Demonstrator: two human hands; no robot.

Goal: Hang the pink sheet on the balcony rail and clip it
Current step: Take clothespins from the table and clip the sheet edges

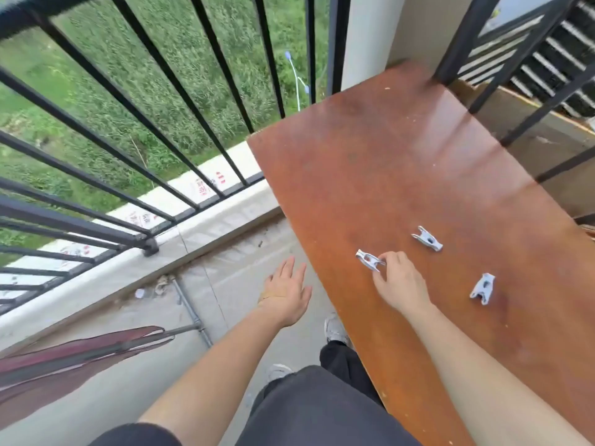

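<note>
Fingers of neither hand touch the pink sheet (64, 355), which lies at the far lower left, draped over a dark bar (96, 350) with cloth falling on both sides. Whether that bar belongs to the railing (128, 130) I cannot tell, since the frame edge cuts it off. No clip shows on the cloth, so it looks hung but not fastened. Right of it, the left hand (286, 294) hovers over the floor (225, 284) beside the table edge. Its fingers (285, 268) are spread wide and straight and hold nothing, probably so it is free to steady the sheet or balance the reach. Further right, the right hand (401, 284) is over the table (386, 156). Its thumb and forefinger (391, 257) are drawn close together, pinching the near end of a pale clip (368, 259) that lies at, or barely off, the tabletop. Taking it by the tail end makes sense, as squeezing there should open its mouth for the cloth. Two more clips (426, 238) lie apart on the table further right, laid out singly within arm's reach, likely so each can be taken in turn. By my judgement the clipping step is only starting.
</note>
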